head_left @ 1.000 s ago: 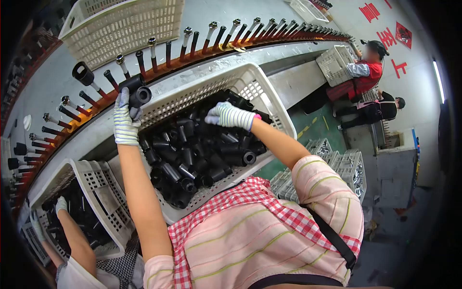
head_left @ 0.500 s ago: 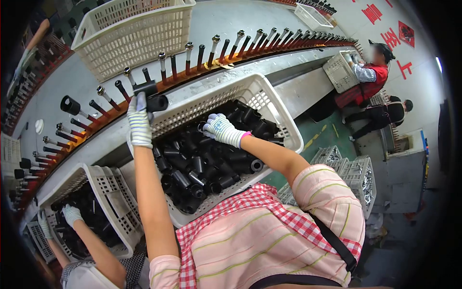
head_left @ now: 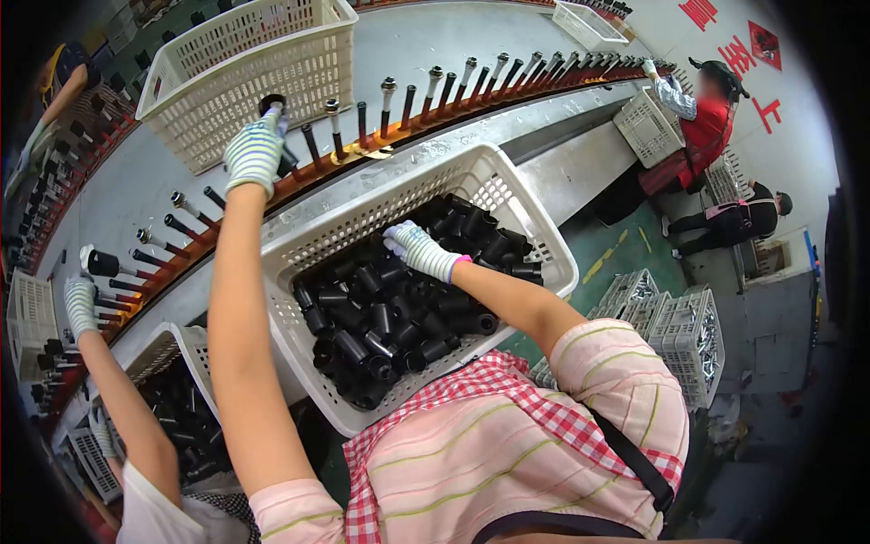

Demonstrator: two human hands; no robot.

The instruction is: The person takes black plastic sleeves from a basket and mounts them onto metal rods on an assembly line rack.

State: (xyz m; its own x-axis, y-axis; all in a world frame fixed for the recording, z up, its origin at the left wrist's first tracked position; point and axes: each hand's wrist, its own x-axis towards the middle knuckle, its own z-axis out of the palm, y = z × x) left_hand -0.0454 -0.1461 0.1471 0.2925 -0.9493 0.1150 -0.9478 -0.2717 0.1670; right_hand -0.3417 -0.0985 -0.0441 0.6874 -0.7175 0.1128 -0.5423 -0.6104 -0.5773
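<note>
My left hand (head_left: 254, 156), in a striped white glove, is raised over the row of upright rods (head_left: 335, 136) with its fingers closed around a black cylindrical sleeve (head_left: 287, 163). Another black sleeve (head_left: 272, 102) shows just past the fingertips; whether the hand or a rod bears it I cannot tell. My right hand (head_left: 422, 253), gloved too, rests in the white plastic crate (head_left: 535, 204) in front of me. Its fingers curl down among many loose black sleeves (head_left: 352, 347), and their tips are hidden.
A tall white crate (head_left: 263, 72) stands behind the rods. At left, a co-worker's gloved hand (head_left: 80, 304) is by a black sleeve (head_left: 101, 263), above another crate of sleeves (head_left: 181, 408). Crates of shiny metal parts (head_left: 684, 335) are stacked at right. Other people work farther off.
My left hand has moved up and away with its sleeves, from the crate's edge to over the rods. My right hand stays in the crate. The co-worker's hand has risen to the rods.
</note>
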